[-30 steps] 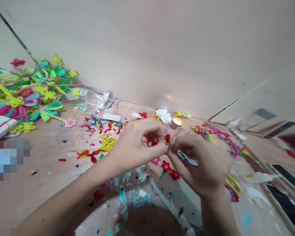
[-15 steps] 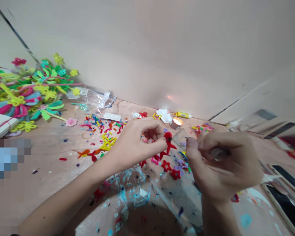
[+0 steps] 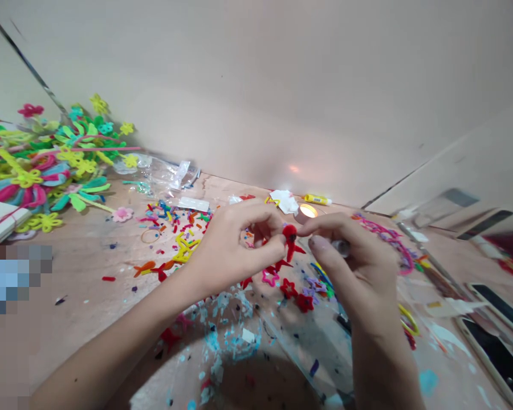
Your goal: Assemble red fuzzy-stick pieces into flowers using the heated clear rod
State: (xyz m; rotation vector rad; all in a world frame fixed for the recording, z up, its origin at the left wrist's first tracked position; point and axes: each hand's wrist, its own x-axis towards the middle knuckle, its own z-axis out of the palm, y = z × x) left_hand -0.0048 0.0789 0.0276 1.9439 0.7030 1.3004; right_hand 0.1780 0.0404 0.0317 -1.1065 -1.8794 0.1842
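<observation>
Left hand (image 3: 239, 245) grips a red pipe-cleaner figure (image 3: 289, 239); right hand (image 3: 350, 267) beside it, grip unclear.

- A small red pipe-cleaner figure (image 3: 290, 242), with a fuzzy round top and thin spiky arms below, held roughly upright between both hands.
- Left hand (image 3: 235, 256): its curled fingers pinch the figure from the left.
- Right hand (image 3: 359, 267): its forefinger reaches the round top; a small pale object (image 3: 340, 246), perhaps a tube, sits partly hidden behind the fingers.

Red chenille stem (image 3: 289, 242): fuzzy. Wooden tabletop (image 3: 81, 250): matt, smooth.
</observation>
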